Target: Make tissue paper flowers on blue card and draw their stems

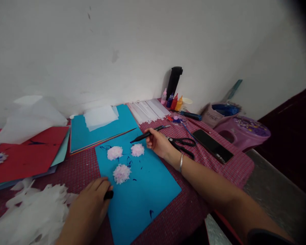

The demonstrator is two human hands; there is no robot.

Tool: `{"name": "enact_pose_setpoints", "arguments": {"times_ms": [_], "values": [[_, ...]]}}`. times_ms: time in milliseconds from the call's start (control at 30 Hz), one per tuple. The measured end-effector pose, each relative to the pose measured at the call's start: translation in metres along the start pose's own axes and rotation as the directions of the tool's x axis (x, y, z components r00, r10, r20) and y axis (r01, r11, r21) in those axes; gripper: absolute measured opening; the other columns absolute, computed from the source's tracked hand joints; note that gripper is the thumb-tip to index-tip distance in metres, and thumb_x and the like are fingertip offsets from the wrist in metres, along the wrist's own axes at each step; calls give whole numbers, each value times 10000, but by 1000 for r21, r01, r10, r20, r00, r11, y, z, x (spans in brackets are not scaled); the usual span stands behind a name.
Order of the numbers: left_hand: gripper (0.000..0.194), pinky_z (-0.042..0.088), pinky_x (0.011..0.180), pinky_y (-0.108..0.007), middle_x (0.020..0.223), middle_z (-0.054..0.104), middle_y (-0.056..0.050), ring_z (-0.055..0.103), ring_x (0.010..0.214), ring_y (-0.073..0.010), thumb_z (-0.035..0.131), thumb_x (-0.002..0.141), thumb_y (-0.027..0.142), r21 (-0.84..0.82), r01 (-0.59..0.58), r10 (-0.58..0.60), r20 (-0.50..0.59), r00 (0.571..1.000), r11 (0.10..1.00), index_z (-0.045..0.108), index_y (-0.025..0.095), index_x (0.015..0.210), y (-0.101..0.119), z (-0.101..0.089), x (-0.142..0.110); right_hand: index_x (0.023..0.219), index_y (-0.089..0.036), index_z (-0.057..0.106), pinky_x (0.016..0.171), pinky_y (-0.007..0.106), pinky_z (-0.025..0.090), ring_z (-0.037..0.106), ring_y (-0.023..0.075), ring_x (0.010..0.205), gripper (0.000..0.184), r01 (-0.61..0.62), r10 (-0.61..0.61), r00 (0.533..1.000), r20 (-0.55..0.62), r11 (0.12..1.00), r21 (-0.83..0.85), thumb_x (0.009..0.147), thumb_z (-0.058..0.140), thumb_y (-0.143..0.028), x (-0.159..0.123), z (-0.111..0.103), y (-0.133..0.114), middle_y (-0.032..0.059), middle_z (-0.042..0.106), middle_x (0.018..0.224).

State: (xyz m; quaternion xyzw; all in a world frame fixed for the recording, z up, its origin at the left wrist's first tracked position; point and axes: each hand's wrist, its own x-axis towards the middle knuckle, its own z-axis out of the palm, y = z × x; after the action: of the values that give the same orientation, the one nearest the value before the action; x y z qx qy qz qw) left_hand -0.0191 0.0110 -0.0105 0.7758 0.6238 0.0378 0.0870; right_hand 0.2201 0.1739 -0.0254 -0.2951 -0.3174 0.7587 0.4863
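Note:
A blue paper sheet (pixel 142 190) lies flat on the table, bearing three pale pink ruffled paper flowers, one of them the lower flower (pixel 121 174). Dark blue marks are scattered around the flowers. My right hand (pixel 158 143) grips a black marker (pixel 142 137), its dark tip just above the sheet near the upper right flower (pixel 137 150). At the sheet's left edge my left hand (pixel 94 197) is curled around a black pen cap (pixel 108 195), with only its end showing.
Scissors (pixel 181 144) and a phone (pixel 213 145) lie to the right. Paint bottles (pixel 175 101) stand near the wall by white paper strips (pixel 150 110). Red paper (pixel 33 153) and crumpled white tissue (pixel 35 214) are at left. A pink stool (pixel 247 136) stands beyond the table.

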Motion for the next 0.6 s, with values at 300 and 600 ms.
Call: {"name": "enact_pose_setpoints", "arguments": {"times_ms": [300,600], "values": [[239,435,504,-264,644,599,11,606,591,-152,483,912,253,44,-458,456,-204,866,888,544,229,682,47,13,-21,859,-205,548,458,221,396,524,114,484,197,70,-67,997,31,991,-114,723,663,-290,-19,12,-23,-20,622,579],[121,428,502,-276,709,631,20,602,597,-164,567,804,142,94,-437,447,-204,871,895,552,237,731,44,40,-16,751,-209,525,446,233,335,450,107,440,195,172,-232,970,-70,862,-477,712,670,-334,7,26,2,-73,506,481]]}}
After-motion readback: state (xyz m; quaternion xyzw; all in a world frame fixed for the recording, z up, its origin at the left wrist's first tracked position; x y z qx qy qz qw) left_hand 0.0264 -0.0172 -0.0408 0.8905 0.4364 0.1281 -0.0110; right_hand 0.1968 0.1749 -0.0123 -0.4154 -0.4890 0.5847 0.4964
